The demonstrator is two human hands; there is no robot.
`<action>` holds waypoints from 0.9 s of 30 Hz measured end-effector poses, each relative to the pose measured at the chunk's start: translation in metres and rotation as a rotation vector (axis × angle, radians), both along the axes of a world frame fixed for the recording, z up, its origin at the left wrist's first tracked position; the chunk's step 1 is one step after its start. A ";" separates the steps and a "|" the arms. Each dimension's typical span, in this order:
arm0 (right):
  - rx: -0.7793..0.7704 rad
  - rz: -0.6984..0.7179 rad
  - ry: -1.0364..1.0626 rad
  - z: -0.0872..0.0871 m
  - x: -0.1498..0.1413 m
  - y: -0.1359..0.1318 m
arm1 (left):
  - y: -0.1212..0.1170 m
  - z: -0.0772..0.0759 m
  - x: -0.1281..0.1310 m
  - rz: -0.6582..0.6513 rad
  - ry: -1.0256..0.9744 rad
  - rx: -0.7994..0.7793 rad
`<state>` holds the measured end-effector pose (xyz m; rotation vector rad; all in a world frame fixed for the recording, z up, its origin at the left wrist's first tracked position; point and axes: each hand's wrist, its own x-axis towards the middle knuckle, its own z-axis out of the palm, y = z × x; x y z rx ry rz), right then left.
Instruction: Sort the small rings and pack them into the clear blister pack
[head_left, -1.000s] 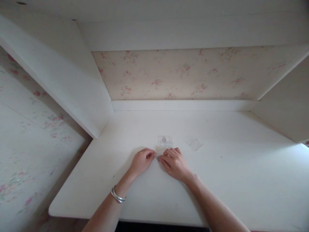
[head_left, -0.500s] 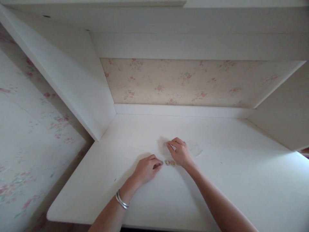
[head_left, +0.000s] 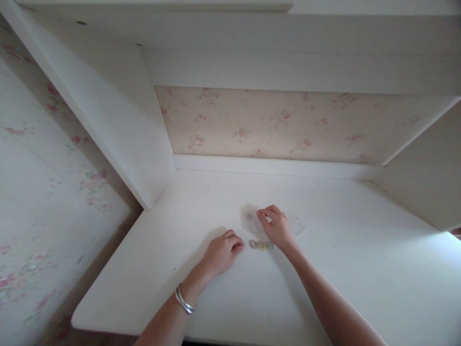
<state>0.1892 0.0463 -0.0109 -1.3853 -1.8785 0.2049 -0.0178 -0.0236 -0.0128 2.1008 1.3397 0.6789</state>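
Observation:
My left hand [head_left: 223,252] rests on the white desktop with thumb and fingers closed. A tiny dark edge shows at its fingertips, too small to name. Just right of it lie three small ring-like items in a row: a pinkish one [head_left: 253,244], a yellowish one [head_left: 261,246] and a greenish one [head_left: 271,245]. My right hand [head_left: 276,227] is above them, thumb and forefinger pinched over a shallow clear plastic case [head_left: 249,226]. Inside that case, at its left, sits a small dark ring-like item [head_left: 249,216]. Whatever the right fingertips pinch cannot be made out.
Another clear plastic piece [head_left: 298,226] lies right of my right hand, partly hidden by it. The white desktop [head_left: 144,283] is bounded by a side panel [head_left: 108,105] at left, a floral back wall [head_left: 273,125] and an overhead shelf [head_left: 252,33].
My right fingertips have shifted right across the clear case, uncovering the dark ring-like item in it. The dark thing seen in my left fingers is now mostly hidden. The greenish item now shows.

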 end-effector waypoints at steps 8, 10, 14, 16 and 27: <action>-0.075 -0.034 0.200 -0.004 0.014 -0.033 | 0.006 -0.003 0.002 0.053 -0.097 -0.037; -0.080 -0.023 0.212 -0.004 0.014 -0.040 | 0.007 -0.003 0.003 0.086 -0.124 -0.029; -0.006 0.069 0.035 0.000 0.008 -0.056 | 0.010 -0.001 0.003 0.152 -0.194 -0.026; 0.021 0.160 -0.116 0.003 0.002 -0.065 | 0.012 0.001 0.004 0.197 -0.225 -0.032; -0.003 0.304 -0.414 0.002 -0.022 -0.080 | 0.054 0.016 0.030 0.249 -0.261 -0.029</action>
